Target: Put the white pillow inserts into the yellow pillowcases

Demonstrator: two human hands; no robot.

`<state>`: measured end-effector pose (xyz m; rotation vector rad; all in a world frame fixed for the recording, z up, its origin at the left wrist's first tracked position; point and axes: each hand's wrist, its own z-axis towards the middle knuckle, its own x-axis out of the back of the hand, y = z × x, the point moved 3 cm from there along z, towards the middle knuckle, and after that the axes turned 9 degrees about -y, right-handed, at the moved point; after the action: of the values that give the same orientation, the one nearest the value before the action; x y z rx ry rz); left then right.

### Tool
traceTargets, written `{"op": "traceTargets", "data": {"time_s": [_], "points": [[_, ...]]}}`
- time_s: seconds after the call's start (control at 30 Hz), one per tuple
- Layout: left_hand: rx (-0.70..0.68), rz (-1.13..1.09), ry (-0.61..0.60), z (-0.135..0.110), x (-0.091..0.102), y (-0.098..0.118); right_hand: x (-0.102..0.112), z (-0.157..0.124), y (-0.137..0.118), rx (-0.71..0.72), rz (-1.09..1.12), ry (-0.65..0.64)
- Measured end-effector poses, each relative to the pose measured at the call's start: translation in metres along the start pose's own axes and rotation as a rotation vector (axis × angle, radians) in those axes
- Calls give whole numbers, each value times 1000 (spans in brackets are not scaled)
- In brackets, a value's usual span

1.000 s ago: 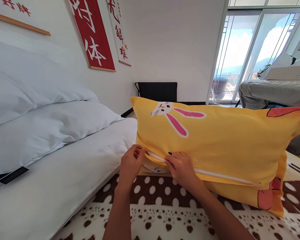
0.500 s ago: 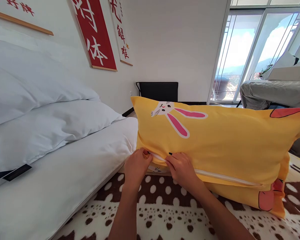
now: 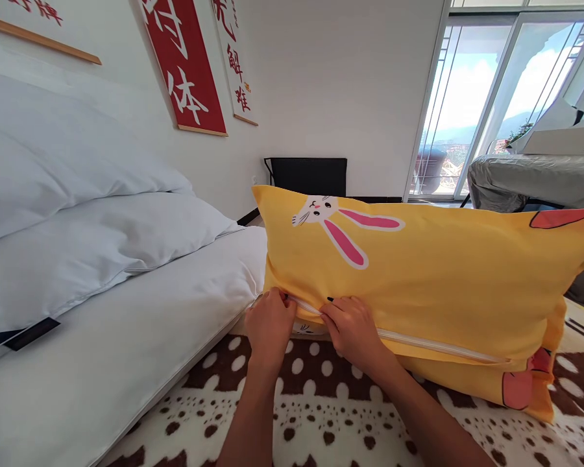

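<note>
A yellow pillow (image 3: 448, 272) with a printed rabbit leans on its long side across the middle of the head view. Along its lower edge runs a pale zipper (image 3: 438, 345). My left hand (image 3: 271, 324) pinches the zipper near its left end, the fingertips closed and partly hiding what they grip. A short way to the right, my right hand (image 3: 354, 329) is closed on the zipper's fabric edge, thumb and fingers pressed together. A short stretch of zipper shows between the two hands. Below it, part of another printed face peeks out.
Several plump white pillows (image 3: 126, 305) are stacked at the left, touching the yellow one's left side. Underneath lies a brown and white dotted blanket (image 3: 316, 415). Behind stands a black folding chair (image 3: 309, 176). A grey plastic-covered table (image 3: 540, 178) is at the right, by the sliding window.
My left hand has turned slightly and its forearm has shifted a little to the right. The right hand keeps nearly the same place. The view has moved very slightly.
</note>
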<state>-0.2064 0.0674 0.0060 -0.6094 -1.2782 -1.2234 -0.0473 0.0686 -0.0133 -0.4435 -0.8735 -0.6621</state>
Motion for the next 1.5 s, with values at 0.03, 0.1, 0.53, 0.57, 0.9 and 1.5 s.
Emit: {"op": "traceTargets", "data": {"time_s": [0.03, 0.1, 0.53, 0.57, 0.9, 1.5], "points": [[8, 3, 3, 0, -1, 0, 0, 0, 0, 0, -2, -2], [16, 2, 4, 0, -2, 1, 1, 0, 0, 0, -6, -5], [-23, 49, 26, 1, -2, -3, 2, -1, 0, 11, -7, -5], [-27, 55, 14, 2, -3, -5, 1, -1, -1, 14, -10, -8], [-27, -114, 25, 12, -12, -20, -7, -3, -11, 65, -63, -127], [-32, -104, 44, 4, 12, -18, 10, -2, -15, 96, -68, -428]]}}
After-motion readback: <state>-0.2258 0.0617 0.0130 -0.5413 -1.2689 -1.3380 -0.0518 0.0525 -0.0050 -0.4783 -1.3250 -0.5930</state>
